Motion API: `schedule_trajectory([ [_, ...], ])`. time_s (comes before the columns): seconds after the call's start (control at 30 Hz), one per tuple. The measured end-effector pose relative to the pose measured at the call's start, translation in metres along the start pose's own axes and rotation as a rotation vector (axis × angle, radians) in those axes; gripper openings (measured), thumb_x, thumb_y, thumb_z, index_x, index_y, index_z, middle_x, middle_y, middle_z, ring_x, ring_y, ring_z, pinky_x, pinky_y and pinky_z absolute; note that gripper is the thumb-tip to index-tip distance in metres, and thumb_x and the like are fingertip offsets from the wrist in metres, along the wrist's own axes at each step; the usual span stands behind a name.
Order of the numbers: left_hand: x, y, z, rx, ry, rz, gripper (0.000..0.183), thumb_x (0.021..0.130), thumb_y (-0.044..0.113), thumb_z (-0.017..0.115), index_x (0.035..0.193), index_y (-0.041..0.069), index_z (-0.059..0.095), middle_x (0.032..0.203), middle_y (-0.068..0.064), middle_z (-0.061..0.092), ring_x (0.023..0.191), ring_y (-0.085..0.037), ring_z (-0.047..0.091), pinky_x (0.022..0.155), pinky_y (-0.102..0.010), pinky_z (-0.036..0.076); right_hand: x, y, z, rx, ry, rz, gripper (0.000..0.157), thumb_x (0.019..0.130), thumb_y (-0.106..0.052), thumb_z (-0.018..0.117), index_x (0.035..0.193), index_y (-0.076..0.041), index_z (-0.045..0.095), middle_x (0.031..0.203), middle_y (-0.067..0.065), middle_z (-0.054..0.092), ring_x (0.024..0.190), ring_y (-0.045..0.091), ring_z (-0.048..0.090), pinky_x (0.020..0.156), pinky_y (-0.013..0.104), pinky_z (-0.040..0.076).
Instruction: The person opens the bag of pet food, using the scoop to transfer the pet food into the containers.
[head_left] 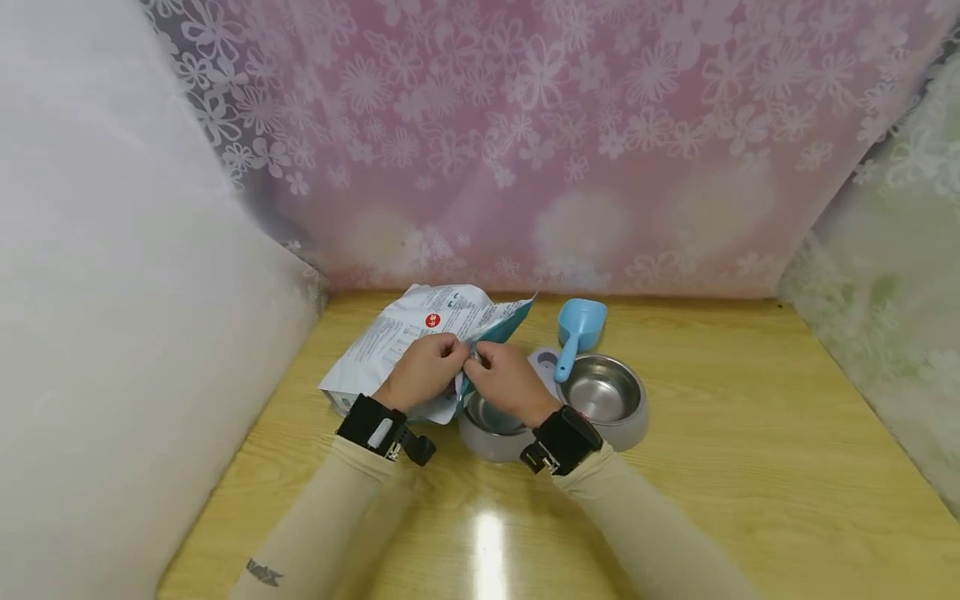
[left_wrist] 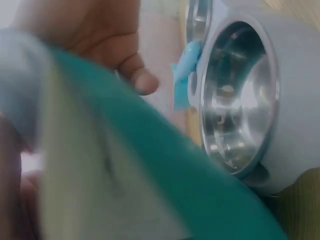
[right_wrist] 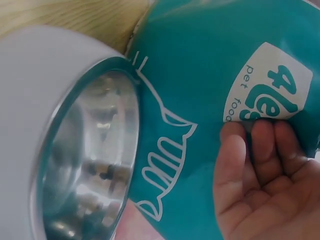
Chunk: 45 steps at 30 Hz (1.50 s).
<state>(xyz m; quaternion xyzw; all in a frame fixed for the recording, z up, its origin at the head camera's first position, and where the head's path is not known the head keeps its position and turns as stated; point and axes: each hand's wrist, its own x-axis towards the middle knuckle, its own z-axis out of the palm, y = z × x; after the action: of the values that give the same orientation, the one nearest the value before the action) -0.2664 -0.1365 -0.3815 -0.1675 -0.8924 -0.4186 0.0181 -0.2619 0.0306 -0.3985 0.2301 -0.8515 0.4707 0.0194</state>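
Note:
A pet food bag [head_left: 397,337], white printed on one side and teal on the other, lies tilted at the left beside a double pet bowl. My left hand [head_left: 426,367] pinches the bag's upper edge from the white side. Close beside it, my right hand [head_left: 512,382] pinches the same edge from the teal side. In the right wrist view, the fingers [right_wrist: 263,142] of my right hand are curled at the bag's logo. The left bowl [head_left: 491,417] is partly hidden under my right hand. A teal panel of the bag [left_wrist: 165,155] fills much of the left wrist view, blurred.
A light blue scoop [head_left: 581,321] lies behind the bowls, its handle reaching onto the stand between them. The right steel bowl [head_left: 602,390] has a bare shiny inside. Wood-grain table [head_left: 750,433] spreads to the right. A pink flowered cloth [head_left: 525,167] hangs behind.

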Motion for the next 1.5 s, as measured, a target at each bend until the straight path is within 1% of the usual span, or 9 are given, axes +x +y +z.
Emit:
schedule_trajectory([
  [0.13,0.005,0.004,-0.003,-0.042,-0.059,-0.045,0.035,0.097,0.028,0.050,0.068,0.009,0.050,0.055,-0.005,0.049,0.047,-0.019,0.048,0.045,-0.029,0.038,-0.001,0.000,-0.001,-0.002,-0.018,-0.014,0.035,0.101,-0.025,0.045,0.070,-0.010,0.044,0.056,0.003,0.035,0.046,0.016,0.032,0.048,0.026,0.028],
  [0.23,0.006,0.003,-0.002,-0.041,-0.069,-0.030,0.036,0.098,0.027,0.049,0.067,0.008,0.046,0.053,-0.004,0.044,0.045,-0.018,0.043,0.044,-0.028,0.035,-0.003,0.001,0.000,-0.010,-0.019,-0.012,0.035,0.102,-0.027,0.044,0.071,-0.011,0.044,0.057,0.003,0.035,0.046,0.016,0.031,0.048,0.026,0.028],
  [0.43,0.007,0.000,-0.002,0.141,0.028,0.103,0.037,0.096,0.023,0.049,0.062,0.012,0.042,0.053,-0.001,0.038,0.045,-0.017,0.036,0.044,-0.026,0.028,-0.006,0.003,-0.001,-0.009,-0.007,0.002,0.036,0.101,-0.026,0.043,0.069,-0.010,0.041,0.056,0.003,0.034,0.045,0.017,0.030,0.048,0.026,0.027],
  [0.6,0.007,0.006,-0.011,0.296,0.045,0.166,0.035,0.095,0.021,0.047,0.062,0.015,0.041,0.054,0.002,0.033,0.046,-0.015,0.032,0.047,-0.026,0.023,-0.011,0.004,-0.002,-0.047,0.028,0.033,0.038,0.100,-0.025,0.045,0.065,-0.010,0.040,0.055,0.002,0.034,0.046,0.017,0.032,0.048,0.027,0.028],
  [0.83,0.009,0.016,-0.027,0.402,0.049,0.190,0.036,0.094,0.018,0.046,0.059,0.017,0.039,0.054,0.002,0.031,0.047,-0.016,0.031,0.048,-0.027,0.022,-0.016,0.006,-0.006,-0.043,0.064,0.011,0.039,0.097,-0.020,0.047,0.060,-0.011,0.040,0.052,0.000,0.033,0.043,0.017,0.032,0.044,0.026,0.026],
  [1.1,0.011,0.021,-0.037,0.473,0.166,0.216,0.039,0.094,0.016,0.049,0.057,0.016,0.035,0.051,0.003,0.026,0.043,-0.017,0.026,0.045,-0.028,0.017,-0.022,0.010,-0.015,-0.071,0.043,0.059,0.041,0.097,-0.029,0.046,0.059,-0.012,0.041,0.052,-0.001,0.034,0.042,0.016,0.033,0.043,0.027,0.027],
  [1.3,0.014,0.027,-0.049,0.513,0.179,0.203,0.039,0.093,0.017,0.046,0.056,0.017,0.035,0.051,0.002,0.028,0.043,-0.018,0.029,0.044,-0.028,0.018,-0.027,0.006,-0.023,-0.065,-0.003,0.100,0.043,0.099,-0.026,0.043,0.058,-0.013,0.040,0.051,-0.001,0.035,0.043,0.016,0.033,0.045,0.028,0.029],
  [1.37,0.016,0.030,-0.054,0.546,0.236,0.185,0.040,0.092,0.018,0.048,0.055,0.016,0.035,0.050,0.002,0.029,0.042,-0.019,0.030,0.043,-0.029,0.017,-0.028,0.004,-0.024,-0.049,0.000,0.126,0.043,0.100,-0.027,0.041,0.059,-0.013,0.040,0.051,0.000,0.036,0.043,0.017,0.034,0.045,0.029,0.029],
  [1.5,0.016,0.035,-0.056,0.669,0.439,0.176,0.039,0.091,0.020,0.049,0.054,0.016,0.037,0.048,0.000,0.033,0.040,-0.022,0.034,0.038,-0.033,0.019,-0.028,-0.001,-0.026,-0.008,0.012,0.179,0.045,0.100,-0.032,0.039,0.060,-0.012,0.043,0.050,0.002,0.042,0.043,0.019,0.038,0.045,0.030,0.031],
])
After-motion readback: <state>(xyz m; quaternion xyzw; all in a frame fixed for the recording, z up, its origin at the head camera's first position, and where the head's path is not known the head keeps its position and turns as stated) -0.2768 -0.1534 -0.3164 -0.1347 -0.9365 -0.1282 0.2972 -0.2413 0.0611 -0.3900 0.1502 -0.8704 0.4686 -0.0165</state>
